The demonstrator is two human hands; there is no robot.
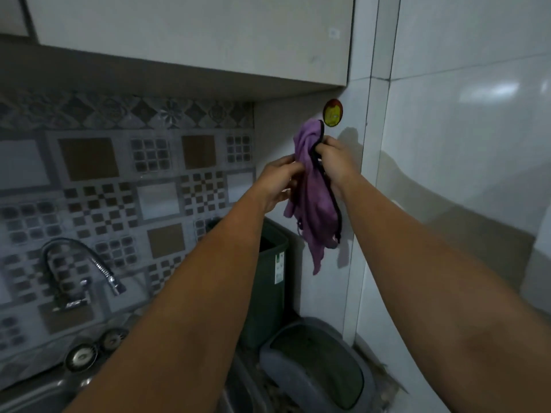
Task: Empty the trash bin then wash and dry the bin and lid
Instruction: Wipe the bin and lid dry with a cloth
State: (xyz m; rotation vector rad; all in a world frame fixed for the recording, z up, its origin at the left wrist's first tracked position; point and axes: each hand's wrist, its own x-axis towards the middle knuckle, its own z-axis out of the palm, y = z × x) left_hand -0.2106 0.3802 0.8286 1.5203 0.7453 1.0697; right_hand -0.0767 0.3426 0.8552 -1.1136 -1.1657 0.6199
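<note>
1. Grey lid (319, 365), swing type, lying on the bench (384, 380) at the lower right, nearest the camera.
2. Steel sink (35, 394) at the lower left, two round strainers (80, 357) on its rim.
3. Green bin (268, 281), upright, open-topped, just behind the lid against the wall.
4. Flexible tap (89, 263), left, before patterned tiles.
5. Purple cloth (313, 198), dark-edged, hanging below a round red-and-yellow wall hook (333, 112).
6. Left hand (280, 180), grip pinching the cloth's left edge.
7. Right hand (334, 162), grip curled round the cloth's upper right edge.
</note>
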